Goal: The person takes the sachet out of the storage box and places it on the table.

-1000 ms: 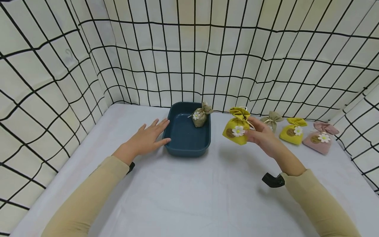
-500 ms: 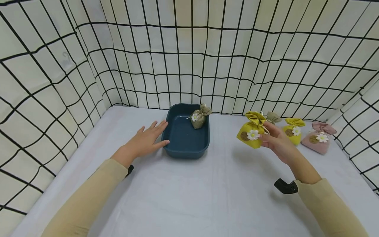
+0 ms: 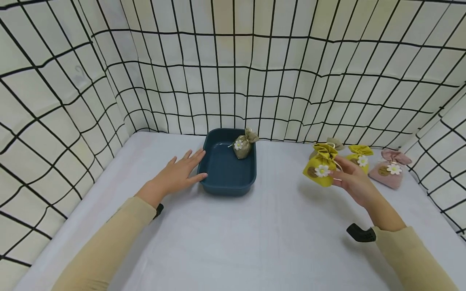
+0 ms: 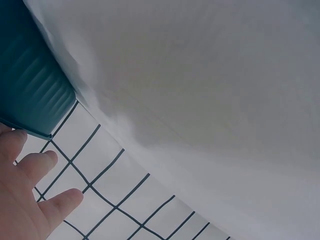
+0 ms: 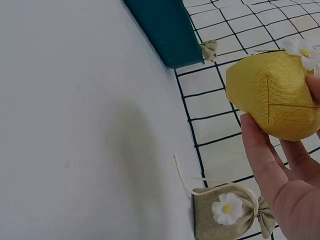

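My right hand [image 3: 354,184] pinches a yellow drawstring pouch [image 3: 316,174] with a white daisy and a round brown label. The pouch hangs above the table, and its shadow falls below it in the right wrist view. My left hand [image 3: 172,178] lies with spread fingers, fingertips at the left rim of a blue rectangular bin [image 3: 227,190]. Inside the bin, a small olive-beige pouch [image 3: 242,148] leans against the right wall. Just behind the held pouch is a beige pouch [image 3: 335,143], mostly hidden in the head view; its daisy and cord show in the right wrist view.
Right of my right hand stand another yellow pouch [image 3: 361,151], partly covered by the hand, and a pink pouch [image 3: 387,176]. White walls with black grid netting [image 3: 233,66] enclose the white table [image 3: 233,238] at the back and sides.
My right hand has carried the yellow pouch rightward and slightly toward me, away from the bin, so it now covers most of the beige pouch. The left hand stays at the bin's rim.
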{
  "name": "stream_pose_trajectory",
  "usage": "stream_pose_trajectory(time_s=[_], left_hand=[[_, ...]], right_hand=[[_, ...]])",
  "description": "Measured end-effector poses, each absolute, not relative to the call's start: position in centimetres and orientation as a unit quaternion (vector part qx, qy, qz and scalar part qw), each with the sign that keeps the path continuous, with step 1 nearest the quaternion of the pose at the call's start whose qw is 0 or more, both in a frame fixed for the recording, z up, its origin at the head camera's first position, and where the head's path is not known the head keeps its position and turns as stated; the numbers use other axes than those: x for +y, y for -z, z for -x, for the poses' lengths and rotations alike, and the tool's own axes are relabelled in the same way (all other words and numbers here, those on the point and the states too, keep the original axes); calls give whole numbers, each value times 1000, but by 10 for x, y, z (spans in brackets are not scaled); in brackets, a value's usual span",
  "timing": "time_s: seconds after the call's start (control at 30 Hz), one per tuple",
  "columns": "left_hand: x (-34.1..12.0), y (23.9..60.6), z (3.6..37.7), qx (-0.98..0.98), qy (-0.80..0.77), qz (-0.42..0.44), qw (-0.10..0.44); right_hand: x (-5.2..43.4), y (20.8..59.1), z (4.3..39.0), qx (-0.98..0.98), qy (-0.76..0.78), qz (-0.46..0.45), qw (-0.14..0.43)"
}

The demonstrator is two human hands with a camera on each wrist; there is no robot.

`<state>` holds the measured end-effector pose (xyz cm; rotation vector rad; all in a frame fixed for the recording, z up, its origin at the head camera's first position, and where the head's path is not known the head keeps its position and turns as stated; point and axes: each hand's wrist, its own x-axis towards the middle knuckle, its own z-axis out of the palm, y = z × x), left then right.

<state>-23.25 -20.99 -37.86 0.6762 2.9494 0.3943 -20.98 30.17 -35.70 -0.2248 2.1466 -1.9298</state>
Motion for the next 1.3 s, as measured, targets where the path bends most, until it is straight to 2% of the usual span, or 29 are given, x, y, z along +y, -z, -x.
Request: stream_pose_trajectory(time_s=[0.87,1.3], left_hand=[[-210,377,230,966,-127,-221,39],[-209,378,230,965,-133,-222,40]], right_hand=[[330,378,218,762,626,80,143],[332,386,222,813,552,90,163]])
